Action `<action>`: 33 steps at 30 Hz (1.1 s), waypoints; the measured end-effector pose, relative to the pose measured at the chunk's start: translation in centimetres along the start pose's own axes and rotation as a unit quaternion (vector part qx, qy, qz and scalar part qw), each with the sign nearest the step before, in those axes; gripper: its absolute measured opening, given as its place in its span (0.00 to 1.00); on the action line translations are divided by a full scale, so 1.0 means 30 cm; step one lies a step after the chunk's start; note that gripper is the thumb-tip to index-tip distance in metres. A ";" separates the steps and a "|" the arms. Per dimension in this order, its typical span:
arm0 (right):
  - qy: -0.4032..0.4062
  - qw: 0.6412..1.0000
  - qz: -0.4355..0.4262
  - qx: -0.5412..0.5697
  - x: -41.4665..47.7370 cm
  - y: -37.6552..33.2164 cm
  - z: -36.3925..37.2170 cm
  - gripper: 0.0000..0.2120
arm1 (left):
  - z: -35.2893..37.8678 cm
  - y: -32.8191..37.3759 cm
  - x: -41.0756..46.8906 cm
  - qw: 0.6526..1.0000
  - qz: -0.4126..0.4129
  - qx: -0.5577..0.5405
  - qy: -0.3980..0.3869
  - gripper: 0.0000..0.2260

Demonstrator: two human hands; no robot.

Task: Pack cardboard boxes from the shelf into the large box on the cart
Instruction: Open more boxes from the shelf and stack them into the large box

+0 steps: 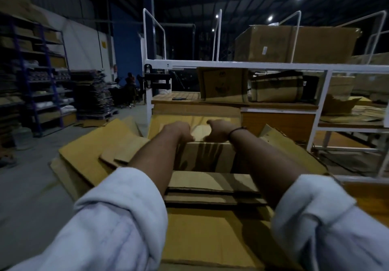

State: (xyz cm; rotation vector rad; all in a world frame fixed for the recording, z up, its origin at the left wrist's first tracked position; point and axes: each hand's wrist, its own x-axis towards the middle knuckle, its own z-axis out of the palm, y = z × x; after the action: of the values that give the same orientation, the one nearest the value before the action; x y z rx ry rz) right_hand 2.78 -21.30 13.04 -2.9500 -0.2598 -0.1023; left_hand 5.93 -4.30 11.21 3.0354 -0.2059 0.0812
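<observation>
a blue rack [42, 76] stands left, beside a stack of flat cardboard [92, 93]

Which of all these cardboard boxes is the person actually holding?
The box low in the middle: the left hand and right hand grip its top edge. Those on the white shelf behind stand untouched.

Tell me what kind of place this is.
Most likely a warehouse or packing floor: tall storage racks along the wall, a stack of flattened cardboard, and cardboard boxes on a white shelf.
</observation>
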 end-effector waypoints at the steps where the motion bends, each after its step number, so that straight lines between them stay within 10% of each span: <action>1: -0.002 1.000 -0.004 0.014 0.024 0.010 0.054 0.34 | 0.034 0.000 0.006 1.000 0.003 -0.009 0.005 0.22; 19: 0.024 0.999 0.015 -0.019 0.245 0.143 0.370 0.54 | 0.338 -0.058 0.182 0.998 0.009 0.064 0.007 0.49; 33: 0.011 0.999 0.015 -0.033 0.151 0.147 0.306 0.28 | 0.322 -0.024 0.140 0.996 0.027 0.082 0.001 0.48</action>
State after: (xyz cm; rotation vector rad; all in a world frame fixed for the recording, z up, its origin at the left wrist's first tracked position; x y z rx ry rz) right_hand 8.50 -23.12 3.64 -3.0162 -0.2121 -0.1415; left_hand 10.65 -5.12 1.78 3.1925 -0.2963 0.1092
